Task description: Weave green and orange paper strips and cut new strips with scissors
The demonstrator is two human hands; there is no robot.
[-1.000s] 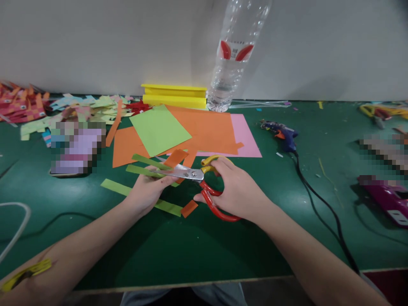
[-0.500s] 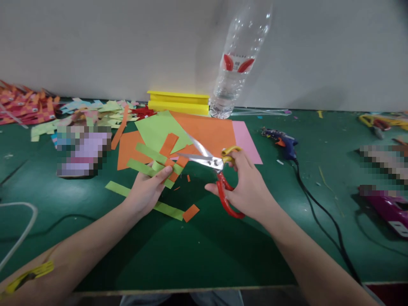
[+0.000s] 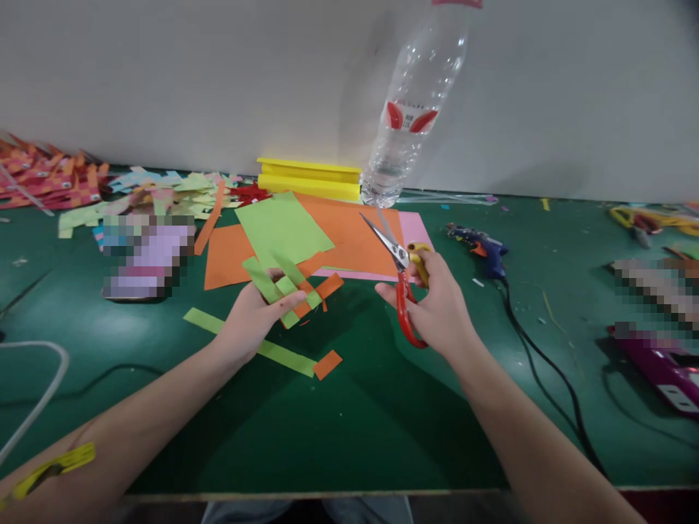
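Note:
My left hand (image 3: 252,320) pinches a small woven piece of green and orange paper strips (image 3: 292,288) a little above the green table (image 3: 349,415). My right hand (image 3: 440,306) grips scissors (image 3: 401,273) with a red and a yellow handle, the blades slightly apart and pointing up and left, away from the strips. A long green strip (image 3: 256,342) and a small orange scrap (image 3: 326,363) lie on the table under my left hand.
Sheets of green (image 3: 281,229), orange (image 3: 349,233) and pink paper (image 3: 418,236) lie behind my hands. A clear plastic bottle (image 3: 407,124) and yellow folded card (image 3: 309,177) stand by the wall. Paper scraps (image 3: 136,193) pile at left. A blue glue gun (image 3: 483,244) with black cord lies right.
My right hand drew the scissors off the woven strips and swung them right and upright. My left hand turned the woven piece; small orange offcuts dropped.

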